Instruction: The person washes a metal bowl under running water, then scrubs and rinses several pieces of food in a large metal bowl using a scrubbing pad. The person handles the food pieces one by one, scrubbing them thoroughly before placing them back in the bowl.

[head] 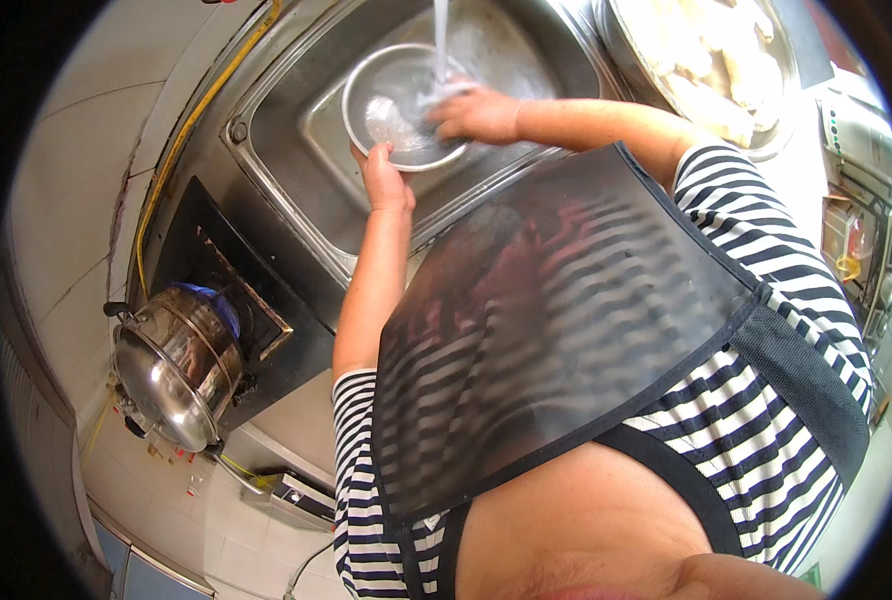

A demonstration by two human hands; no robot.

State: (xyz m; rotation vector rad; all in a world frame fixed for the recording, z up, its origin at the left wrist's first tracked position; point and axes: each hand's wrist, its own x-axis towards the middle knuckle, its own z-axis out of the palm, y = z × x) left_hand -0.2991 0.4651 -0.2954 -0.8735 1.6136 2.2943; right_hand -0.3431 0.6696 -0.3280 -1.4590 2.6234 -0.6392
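My left hand (387, 180) grips the near-left rim of a round metal bowl (393, 109), thumb over the edge. The bowl is tilted inside a stainless steel sink (288, 150). A stream of tap water (440, 37) falls into it from above. My right hand (483, 114) reaches in over the bowl's right side, right under the stream, fingers bent and blurred by motion. Something whitish shows at those fingers; whether it is a cloth or splashing water I cannot tell. The inside of the bowl looks wet and shiny.
Left of the sink, a lidded steel pot (183, 367) stands over a blue flame (217, 304) on a black gas hob (281, 300). A yellow hose (206, 97) runs along the wall. To the right, a large metal basin (787, 97) holds pale, overexposed food pieces (716, 67).
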